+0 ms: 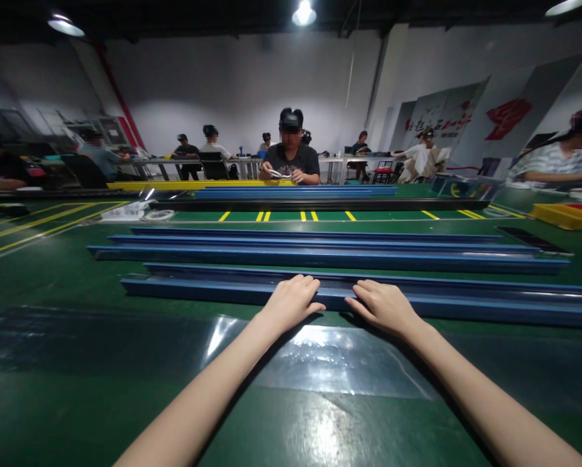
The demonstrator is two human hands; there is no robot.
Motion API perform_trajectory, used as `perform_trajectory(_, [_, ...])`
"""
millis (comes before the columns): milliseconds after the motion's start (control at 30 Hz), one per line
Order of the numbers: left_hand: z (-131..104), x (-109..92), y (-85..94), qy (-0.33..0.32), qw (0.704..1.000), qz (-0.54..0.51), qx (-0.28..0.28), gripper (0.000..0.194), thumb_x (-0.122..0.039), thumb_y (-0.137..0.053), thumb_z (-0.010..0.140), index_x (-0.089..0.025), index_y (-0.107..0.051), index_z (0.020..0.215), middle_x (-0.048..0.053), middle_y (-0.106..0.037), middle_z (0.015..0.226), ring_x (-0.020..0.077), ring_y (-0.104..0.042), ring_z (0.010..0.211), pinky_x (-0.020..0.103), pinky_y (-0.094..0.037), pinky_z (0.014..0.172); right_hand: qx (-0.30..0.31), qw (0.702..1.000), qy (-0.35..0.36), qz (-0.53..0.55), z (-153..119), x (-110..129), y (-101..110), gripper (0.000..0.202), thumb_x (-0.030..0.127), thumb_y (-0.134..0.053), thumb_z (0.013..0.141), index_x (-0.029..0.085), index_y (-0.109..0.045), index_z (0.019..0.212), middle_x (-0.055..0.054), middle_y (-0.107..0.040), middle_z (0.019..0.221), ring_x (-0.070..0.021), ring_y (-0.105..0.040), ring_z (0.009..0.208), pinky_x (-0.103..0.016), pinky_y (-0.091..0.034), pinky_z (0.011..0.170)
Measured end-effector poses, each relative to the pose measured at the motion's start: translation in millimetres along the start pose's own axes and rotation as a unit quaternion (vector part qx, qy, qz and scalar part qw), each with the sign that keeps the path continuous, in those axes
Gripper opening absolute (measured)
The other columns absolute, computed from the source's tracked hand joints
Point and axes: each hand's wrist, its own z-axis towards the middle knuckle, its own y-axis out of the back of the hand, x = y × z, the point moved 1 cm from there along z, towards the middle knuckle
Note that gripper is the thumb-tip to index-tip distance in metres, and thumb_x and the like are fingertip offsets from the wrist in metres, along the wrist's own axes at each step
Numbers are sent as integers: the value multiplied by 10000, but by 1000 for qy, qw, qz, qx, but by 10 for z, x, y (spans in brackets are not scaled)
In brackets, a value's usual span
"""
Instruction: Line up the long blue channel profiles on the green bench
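Over the near rail [198, 291], the left hand [293, 299] and right hand [385, 305] were laid, fingers together, thumbs apart, perhaps to steady it; any pinch could not be told. Beyond it, other rails [271, 256] were set; nearer, clear film [320, 370] was spread.

Dim rm overall, ceiling near black; light from overhead lamps, ctr lamp [303, 13] blown out white, L lamp [65, 24] glowing, R lamp [566, 6] cut by top edge; back wall [222, 78] lit in soft grey patches, darker btwn; hard white glare on clear sheet [320, 363], plus a broad hot spot on green tabletop [271, 428] at btm ctr; soft dark shadows by left forearm [222, 363] & right forearm [470, 363]; wide-angle stretch twd L/R edges; bkgd soft & a bit grainy, far L esp. dark & blurry; mosaic blocks over faces; forearms fairly sharp.
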Motion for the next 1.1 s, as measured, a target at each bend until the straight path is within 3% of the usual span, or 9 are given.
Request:
perform_trajectory(333, [-179,221,39,-25,1000,-8,-14,304,-419,-534,770,-187,-502,964,25,-579,920,167,-527,882,269,-414,740,47,999,5,4,80,37,54,475,395,-173,897,170,-556,729,-46,-600,714,-131,-542,647,-251,-275,557])
perform_trajectory(800, [-413,591,51,-1,995,89,-38,308,-430,-571,738,-170,-512,892,42,-588,866,189,-531,824,281,-381,675,104,992,67,19,489,343,214,462,501,-290,835,183,-600,706,-60,-640,681,-148,-566,582,-250,-251,503])
perform_trajectory(1100, [-453,635,6,-15,993,110,-47,300,-457,-513,771,-164,-511,836,37,-570,838,181,-516,796,277,-364,654,120,989,81,16,666,378,173,467,558,-353,785,187,-623,700,-80,-662,706,-184,-597,632,-256,-267,501])
